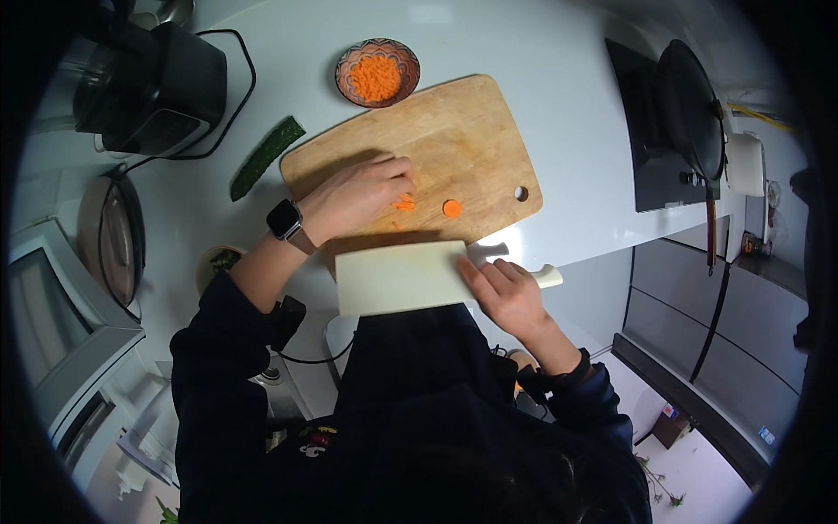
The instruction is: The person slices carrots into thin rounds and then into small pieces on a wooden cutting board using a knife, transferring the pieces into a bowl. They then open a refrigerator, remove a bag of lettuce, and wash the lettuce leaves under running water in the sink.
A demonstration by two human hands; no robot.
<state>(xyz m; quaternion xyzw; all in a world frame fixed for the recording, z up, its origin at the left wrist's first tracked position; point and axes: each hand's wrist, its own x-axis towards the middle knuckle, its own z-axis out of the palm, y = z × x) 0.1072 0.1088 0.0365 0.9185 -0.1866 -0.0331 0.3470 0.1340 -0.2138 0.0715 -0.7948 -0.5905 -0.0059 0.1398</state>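
Observation:
My right hand (509,291) is closed on the handle of a pale cleaver (399,278), whose broad blade lies over the near edge of the wooden cutting board (458,144). My left hand (366,193), with a smartwatch on its wrist, rests on the board with bent fingers at some carrot strips (404,204); whether it grips any is hidden. One round carrot slice (452,208) lies on the board to the right of the strips. Beyond the far edge of the board, a patterned bowl (342,73) holds finely chopped carrot (375,77).
A cucumber piece (265,159) lies left of the board. Further left are a black appliance (163,92) with its cord and a round lid (111,236). A bowl with greens (204,278) sits by my left forearm. At right, a black pan (691,108) stands over the cooktop (632,124).

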